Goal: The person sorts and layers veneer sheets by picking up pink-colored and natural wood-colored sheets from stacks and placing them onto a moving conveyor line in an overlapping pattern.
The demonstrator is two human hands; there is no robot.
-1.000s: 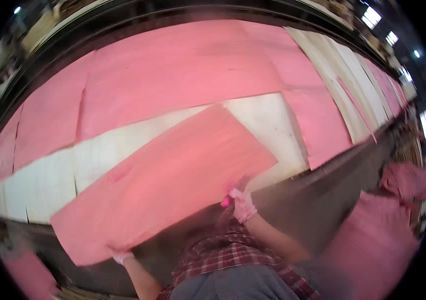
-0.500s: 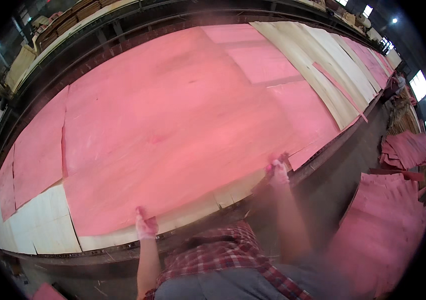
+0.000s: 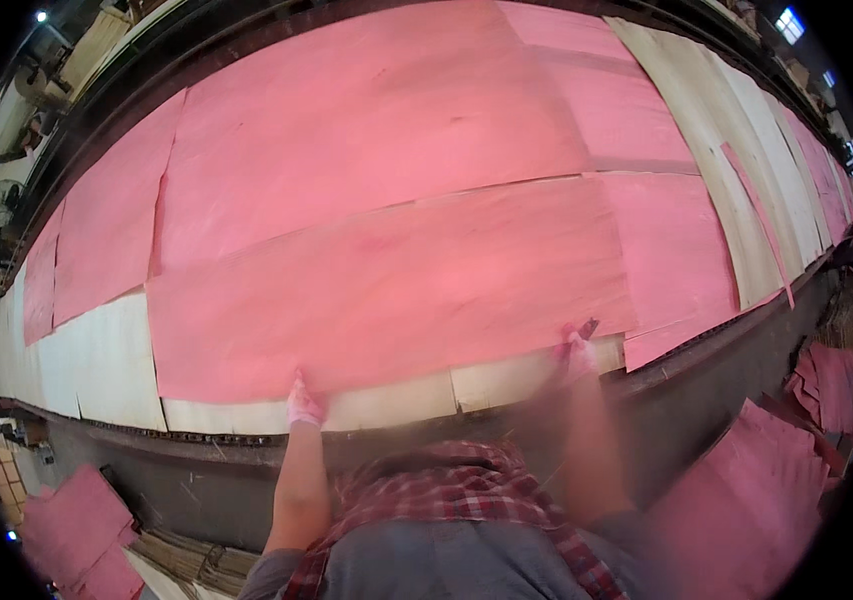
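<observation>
A wide pink-coated wood veneer sheet (image 3: 396, 290) lies across pale veneer (image 3: 396, 402) on a long, low bench. My left hand (image 3: 304, 403), in a pink-stained whitish glove, is closed on this sheet's near edge, left of the middle. Farther right, my right hand (image 3: 579, 357), gloved alike and slightly blurred, is closed at the same edge close to the right corner. A small dark reddish bit shows at its fingertips; whether it is a curled piece of the sheet I cannot tell. Behind a thin seam lies another pink sheet (image 3: 366, 130).
Pale strips (image 3: 686, 150) cross the bench at the right, with a narrow pink strip (image 3: 754, 205) over them. Pink veneer stacks stand at the lower right (image 3: 736, 500) and lower left (image 3: 76, 530). The bench's dark front edge (image 3: 236, 450) runs before me. A fan (image 3: 4, 203) stands far left.
The near pink sheet has shifted toward me, and a seam now shows between it and the far sheet. Both hands stay at its near edge. My view has tilted and turned.
</observation>
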